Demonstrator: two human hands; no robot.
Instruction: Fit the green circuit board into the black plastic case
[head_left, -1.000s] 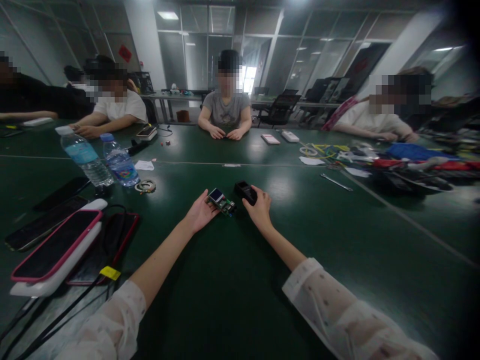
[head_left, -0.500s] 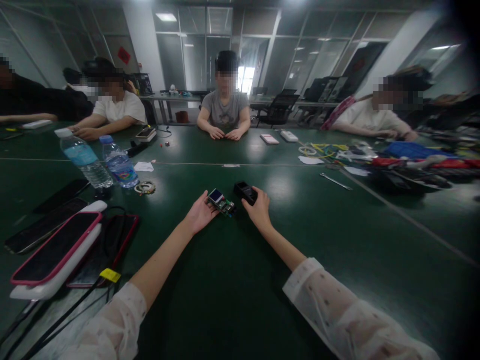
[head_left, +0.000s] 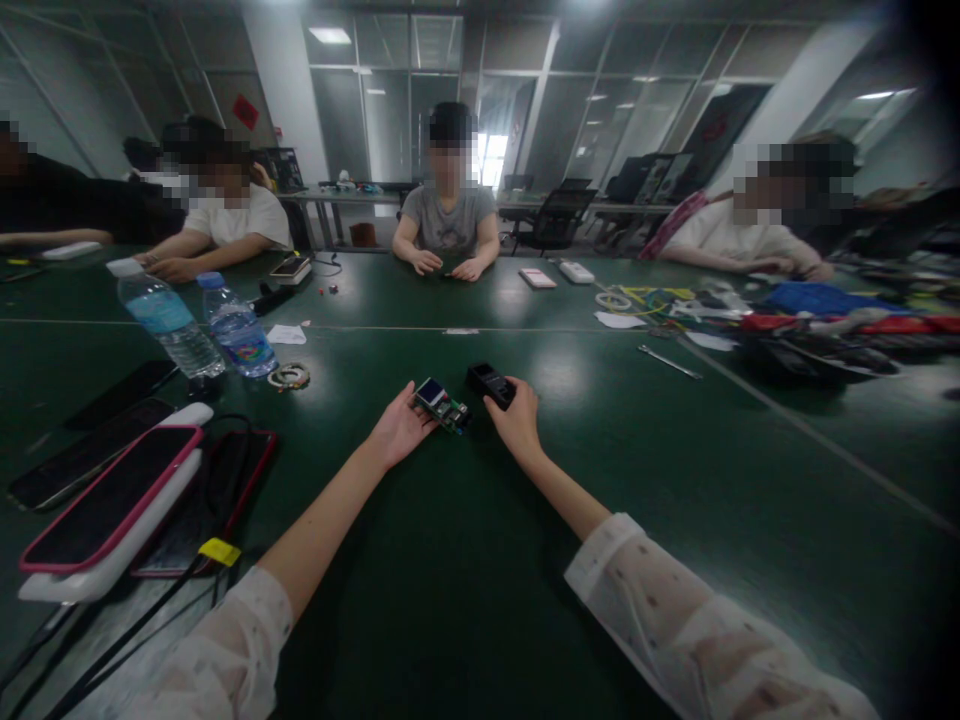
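Note:
In my left hand (head_left: pixel 401 428) is a small circuit board (head_left: pixel 451 411) with a dark screen (head_left: pixel 430 392) at its upper left end. My thumb is at its edge and the fingers lie beneath it, partly hidden. My right hand (head_left: pixel 516 415) grips a black plastic case (head_left: pixel 489 384) from its right side, thumb in front and fingers behind. A window-like opening shows in the case's upper face. Board and case are apart, with a narrow gap between them, over the dark green table (head_left: pixel 450 560).
At left lie phones, one with a pink rim (head_left: pixel 112 490), black cables (head_left: pixel 139 620), two water bottles (head_left: pixel 169 320) (head_left: pixel 238 325) and a bracelet (head_left: pixel 289 377). A wrench (head_left: pixel 670 362) and a heap of cables and bags (head_left: pixel 825 310) lie right. Several people sit around the table.
My hands, the circuit board and the black case stay almost where they were. Across the table, the facing person's hands have moved slightly apart.

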